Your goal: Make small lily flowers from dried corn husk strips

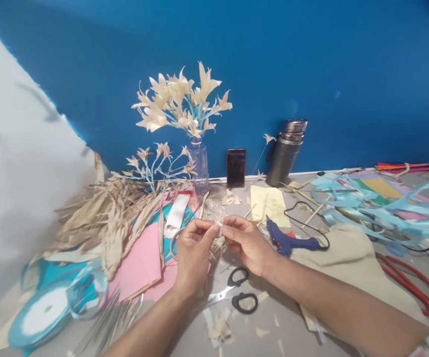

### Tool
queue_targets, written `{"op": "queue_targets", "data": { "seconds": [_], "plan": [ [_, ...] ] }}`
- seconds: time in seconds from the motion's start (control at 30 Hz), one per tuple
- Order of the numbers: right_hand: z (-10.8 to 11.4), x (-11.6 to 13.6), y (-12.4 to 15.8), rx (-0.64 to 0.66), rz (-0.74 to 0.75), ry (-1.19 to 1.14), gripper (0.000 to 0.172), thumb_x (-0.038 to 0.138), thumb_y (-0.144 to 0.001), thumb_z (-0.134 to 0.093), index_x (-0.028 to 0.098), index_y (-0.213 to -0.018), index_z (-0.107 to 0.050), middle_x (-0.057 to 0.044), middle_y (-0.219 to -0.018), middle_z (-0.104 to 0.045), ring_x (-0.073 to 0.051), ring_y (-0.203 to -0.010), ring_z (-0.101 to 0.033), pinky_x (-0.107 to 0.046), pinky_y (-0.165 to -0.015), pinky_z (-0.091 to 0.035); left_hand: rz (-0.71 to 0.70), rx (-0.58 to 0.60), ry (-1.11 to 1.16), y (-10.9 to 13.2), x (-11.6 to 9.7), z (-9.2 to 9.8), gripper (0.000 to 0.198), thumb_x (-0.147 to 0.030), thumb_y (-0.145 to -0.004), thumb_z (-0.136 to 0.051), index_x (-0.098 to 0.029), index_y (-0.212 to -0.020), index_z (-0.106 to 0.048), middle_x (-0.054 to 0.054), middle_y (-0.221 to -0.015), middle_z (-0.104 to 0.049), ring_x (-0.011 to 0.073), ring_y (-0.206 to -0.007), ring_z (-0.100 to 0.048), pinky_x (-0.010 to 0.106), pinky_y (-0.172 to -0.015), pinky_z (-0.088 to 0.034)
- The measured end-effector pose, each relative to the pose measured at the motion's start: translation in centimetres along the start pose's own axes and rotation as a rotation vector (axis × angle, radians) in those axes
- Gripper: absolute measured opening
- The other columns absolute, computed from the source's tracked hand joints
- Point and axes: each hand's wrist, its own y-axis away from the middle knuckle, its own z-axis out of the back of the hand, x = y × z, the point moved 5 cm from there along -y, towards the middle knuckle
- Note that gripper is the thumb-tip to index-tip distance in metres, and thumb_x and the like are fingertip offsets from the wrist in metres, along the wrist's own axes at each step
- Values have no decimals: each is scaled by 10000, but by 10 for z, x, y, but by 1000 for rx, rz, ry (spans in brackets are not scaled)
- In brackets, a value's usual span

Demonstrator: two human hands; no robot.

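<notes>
My left hand (196, 248) and my right hand (244, 243) meet at the middle of the table, thumbs and forefingers pinched. Between the fingertips is a small whitish piece (218, 225), too small to make out in full. Below my hands lie black-handled scissors (232, 292) with the blades apart, pointing left. A blue glue gun (288, 240) rests just right of my right hand. Beside my left hand are a white strip (177, 214) and pink paper (140, 263). A cream flower piece (219, 327) lies near the front edge among scraps.
Dried husks (125, 213) and a blue ribbon spool (45, 310) fill the left. A clear bottle (198, 166) holds cream flowers (184, 94) at the back. A phone (235, 168) and a flask (287, 153) lean on the wall. Red-handled scissors (415, 285) and blue ribbon (385, 213) lie right.
</notes>
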Motion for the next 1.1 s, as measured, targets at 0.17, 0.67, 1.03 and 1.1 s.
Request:
{"op": "queue_targets", "data": {
  "seconds": [0.17, 0.67, 1.03, 1.1],
  "plan": [
    [2, -2, -2, -21, -8, -47, 322, 331, -621, -875, 177, -777, -639, 61, -613, -519, -56, -521, -411, -180, -443, -235, -20, 22, 4, 3, 5, -4, 168, -287, -783, -739, -173, -754, -618, -10, -774, -656, 115, -729, -599, 227, -715, -478],
    [7, 26, -1, -81, 179, 490, 154, 308, -740, -669, 169, -689, -624, 45, -583, -518, -100, -559, -426, -240, -537, -325, 74, 91, -52, -5, 0, 3, 229, -400, -850, -622, -179, -789, -616, -3, -694, -625, 132, -639, -589, 238, -591, -454],
    [0, 24, 3, 58, 121, 598, 60, 229, -703, -660, 170, -695, -661, 29, -613, -612, -106, -582, -503, -238, -569, -375, -35, 245, -406, -11, -19, 5, 125, -256, -733, -622, -171, -641, -622, -18, -607, -590, 125, -599, -495, 244, -577, -364],
    [0, 23, 1, 73, 76, 516, 109, 242, -691, -683, 173, -776, -693, 24, -635, -648, -107, -585, -523, -241, -586, -395, 59, 199, -305, -13, -15, 8, 137, -276, -722, -637, -168, -639, -620, -17, -595, -593, 122, -587, -500, 244, -583, -371]
  ]
}}
